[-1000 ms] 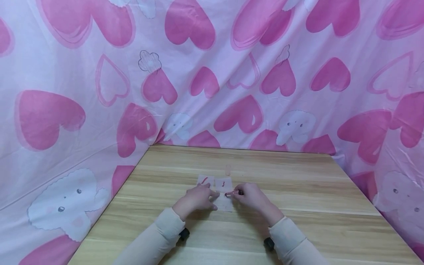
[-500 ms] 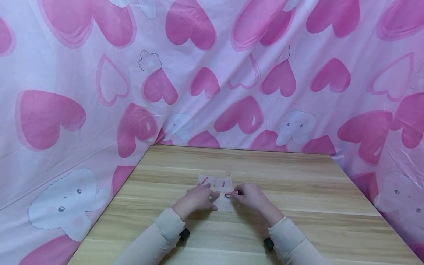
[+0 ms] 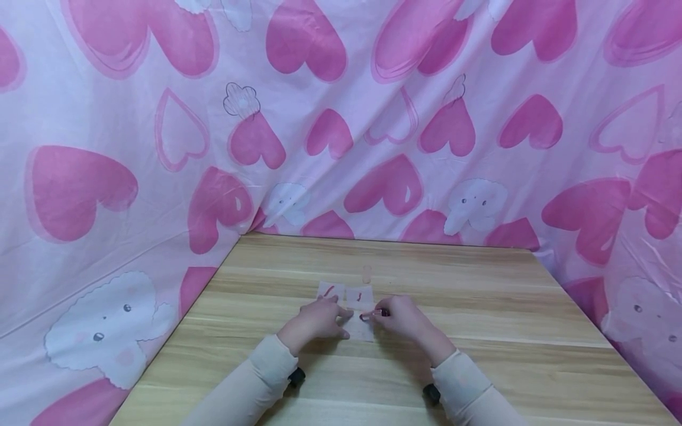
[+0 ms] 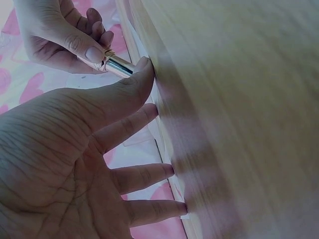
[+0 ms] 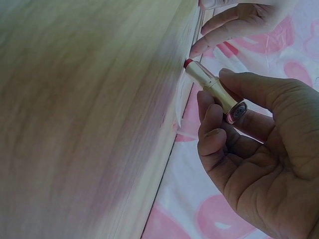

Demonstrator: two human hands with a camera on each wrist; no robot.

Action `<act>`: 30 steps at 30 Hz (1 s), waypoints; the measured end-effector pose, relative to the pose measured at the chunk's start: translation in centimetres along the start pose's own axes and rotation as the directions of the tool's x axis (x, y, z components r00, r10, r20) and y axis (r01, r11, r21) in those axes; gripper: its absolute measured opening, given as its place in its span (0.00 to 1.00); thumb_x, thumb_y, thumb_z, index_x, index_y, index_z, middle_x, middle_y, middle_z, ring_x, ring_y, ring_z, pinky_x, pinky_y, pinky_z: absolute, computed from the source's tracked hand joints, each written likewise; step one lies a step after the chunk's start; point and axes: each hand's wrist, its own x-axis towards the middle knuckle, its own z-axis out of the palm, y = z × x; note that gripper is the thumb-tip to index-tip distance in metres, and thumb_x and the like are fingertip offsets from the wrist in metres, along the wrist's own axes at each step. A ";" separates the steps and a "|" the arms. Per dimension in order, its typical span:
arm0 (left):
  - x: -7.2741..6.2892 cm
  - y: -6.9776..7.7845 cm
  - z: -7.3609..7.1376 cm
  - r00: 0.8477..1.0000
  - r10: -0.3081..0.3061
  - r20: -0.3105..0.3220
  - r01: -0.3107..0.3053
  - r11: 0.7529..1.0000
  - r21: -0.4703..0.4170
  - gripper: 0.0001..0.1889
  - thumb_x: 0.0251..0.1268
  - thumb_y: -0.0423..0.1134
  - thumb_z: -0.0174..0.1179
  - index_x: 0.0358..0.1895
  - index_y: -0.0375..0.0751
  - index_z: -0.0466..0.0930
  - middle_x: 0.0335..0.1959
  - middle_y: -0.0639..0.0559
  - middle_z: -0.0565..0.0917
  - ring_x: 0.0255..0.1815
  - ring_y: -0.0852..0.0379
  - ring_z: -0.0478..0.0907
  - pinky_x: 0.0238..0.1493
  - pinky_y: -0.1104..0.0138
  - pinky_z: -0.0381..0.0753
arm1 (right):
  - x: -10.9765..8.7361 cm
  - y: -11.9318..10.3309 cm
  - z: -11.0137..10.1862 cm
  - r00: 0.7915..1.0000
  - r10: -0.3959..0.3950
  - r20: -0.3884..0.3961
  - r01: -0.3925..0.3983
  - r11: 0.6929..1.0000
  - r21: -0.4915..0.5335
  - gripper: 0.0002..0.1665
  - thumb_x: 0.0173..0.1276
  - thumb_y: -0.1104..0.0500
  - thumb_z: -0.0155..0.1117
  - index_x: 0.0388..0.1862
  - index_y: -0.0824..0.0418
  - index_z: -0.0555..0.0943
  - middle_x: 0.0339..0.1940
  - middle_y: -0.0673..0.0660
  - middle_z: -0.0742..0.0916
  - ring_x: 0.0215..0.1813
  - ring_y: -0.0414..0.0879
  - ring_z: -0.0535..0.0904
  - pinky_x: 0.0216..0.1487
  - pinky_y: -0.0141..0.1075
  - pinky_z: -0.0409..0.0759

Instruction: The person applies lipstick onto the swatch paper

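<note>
My right hand [image 3: 402, 316] pinches a lipstick [image 5: 214, 89] with a gold case and a red tip. In the head view, its tip meets a pale paper slip [image 3: 363, 332] lying on the table. My left hand [image 3: 318, 318] rests with spread, fairly straight fingers on the left part of that slip and the lower edge of another. Beyond the hands lie two more slips: the left one [image 3: 323, 288] bears a slanting red stroke, and the right one [image 3: 351, 297] a short wavy red mark. In the left wrist view, my fingertips [image 4: 167, 171] press at the table surface.
A small clear piece, perhaps a cap [image 3: 366, 274], lies behind the slips. The wood-grain table [image 3: 479, 284] ends at a pink heart-patterned cloth [image 3: 383, 130] on the back and sides. Dark wrist devices [image 3: 433, 393] sit under both cuffs.
The lipstick tip has shifted slightly toward me and to the left on the nearest slip, with my right hand tilting a little. My left hand has stayed still.
</note>
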 end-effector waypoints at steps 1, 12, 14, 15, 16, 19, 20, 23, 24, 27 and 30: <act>0.0 0.0 0.0 1.000 0.001 -0.001 -0.001 1.000 -0.002 0.28 0.57 0.56 0.73 0.62 0.61 0.82 0.75 0.40 0.66 0.73 0.24 0.57 0.59 0.27 0.64 | 0.0 0.0 0.0 1.000 -0.002 0.002 0.002 1.000 0.003 0.05 0.68 0.56 0.71 0.37 0.56 0.89 0.25 0.44 0.82 0.27 0.39 0.74 0.29 0.35 0.75; -0.1 0.0 0.0 1.000 -0.009 0.006 0.009 1.000 -0.009 0.27 0.56 0.56 0.73 0.62 0.63 0.82 0.75 0.40 0.66 0.74 0.24 0.56 0.59 0.27 0.63 | -0.2 -0.1 0.2 0.994 -0.107 -0.033 0.106 0.993 -0.049 0.04 0.66 0.58 0.71 0.32 0.57 0.89 0.23 0.43 0.83 0.26 0.37 0.73 0.29 0.32 0.73; 0.0 -0.1 0.1 1.000 -0.008 0.008 0.008 1.000 -0.005 0.27 0.56 0.57 0.72 0.62 0.64 0.82 0.76 0.41 0.66 0.74 0.24 0.56 0.59 0.27 0.63 | -0.2 -0.1 0.3 0.994 -0.103 -0.027 0.102 0.994 -0.041 0.04 0.66 0.58 0.71 0.32 0.57 0.89 0.23 0.43 0.82 0.26 0.37 0.73 0.28 0.32 0.73; 0.0 -0.1 0.1 1.000 -0.007 0.008 0.007 1.000 -0.003 0.27 0.56 0.57 0.72 0.62 0.64 0.82 0.75 0.41 0.66 0.74 0.24 0.56 0.59 0.27 0.63 | -0.2 -0.2 0.3 0.995 -0.096 -0.020 0.095 0.995 -0.034 0.04 0.66 0.58 0.71 0.33 0.57 0.89 0.23 0.43 0.82 0.26 0.37 0.73 0.28 0.32 0.73; 0.0 -0.1 0.1 1.000 -0.007 0.008 0.007 1.000 0.000 0.27 0.57 0.57 0.72 0.62 0.64 0.82 0.76 0.41 0.66 0.74 0.24 0.57 0.59 0.27 0.63 | -0.2 -0.2 0.3 0.996 -0.088 -0.012 0.088 0.996 -0.031 0.04 0.67 0.58 0.71 0.33 0.57 0.89 0.23 0.43 0.82 0.26 0.37 0.73 0.27 0.33 0.73; 0.0 -0.1 0.1 1.000 -0.006 0.008 0.006 1.000 -0.001 0.27 0.57 0.57 0.72 0.62 0.64 0.82 0.76 0.41 0.66 0.74 0.24 0.56 0.59 0.27 0.63 | -0.3 -0.2 0.3 0.998 -0.064 0.000 0.064 0.998 -0.024 0.05 0.67 0.57 0.70 0.35 0.57 0.89 0.24 0.44 0.83 0.26 0.38 0.74 0.28 0.33 0.74; -0.1 -0.1 0.1 1.000 -0.006 0.007 0.006 1.000 -0.002 0.27 0.57 0.57 0.72 0.62 0.64 0.82 0.76 0.41 0.66 0.74 0.24 0.56 0.59 0.27 0.63 | -0.3 -0.2 0.3 0.998 -0.064 -0.002 0.064 0.998 -0.027 0.05 0.67 0.57 0.71 0.35 0.57 0.89 0.24 0.44 0.83 0.26 0.38 0.74 0.28 0.33 0.74; -0.1 -0.1 0.0 1.000 -0.003 0.003 0.003 1.000 -0.004 0.27 0.57 0.57 0.72 0.62 0.63 0.82 0.76 0.41 0.66 0.74 0.24 0.56 0.59 0.27 0.63 | -0.4 -0.3 0.3 0.998 -0.065 -0.009 0.064 0.997 -0.039 0.05 0.66 0.57 0.71 0.35 0.58 0.89 0.25 0.45 0.84 0.27 0.38 0.75 0.30 0.33 0.75; -0.1 -0.1 0.0 1.000 -0.002 0.002 0.002 1.000 -0.002 0.27 0.57 0.57 0.72 0.62 0.63 0.82 0.76 0.41 0.66 0.74 0.24 0.56 0.59 0.27 0.63 | -0.4 -0.3 0.3 0.998 -0.066 -0.010 0.065 0.997 -0.041 0.05 0.66 0.57 0.71 0.35 0.58 0.89 0.25 0.45 0.84 0.28 0.38 0.75 0.30 0.33 0.75; -0.1 0.0 0.0 1.000 0.000 -0.002 0.000 1.000 0.002 0.27 0.57 0.57 0.72 0.62 0.63 0.82 0.75 0.40 0.66 0.73 0.24 0.57 0.58 0.27 0.64 | -0.4 -0.4 0.3 0.998 -0.063 -0.009 0.063 0.997 -0.037 0.05 0.66 0.57 0.71 0.35 0.58 0.89 0.26 0.45 0.84 0.28 0.38 0.75 0.30 0.34 0.75; -0.1 0.0 -0.1 1.000 0.000 -0.005 0.000 1.000 0.006 0.27 0.56 0.57 0.73 0.62 0.63 0.83 0.75 0.41 0.67 0.73 0.24 0.57 0.58 0.27 0.65 | -0.5 -0.5 0.2 0.999 -0.053 -0.002 0.053 0.998 -0.028 0.06 0.66 0.56 0.71 0.36 0.57 0.89 0.26 0.45 0.84 0.28 0.38 0.75 0.30 0.34 0.75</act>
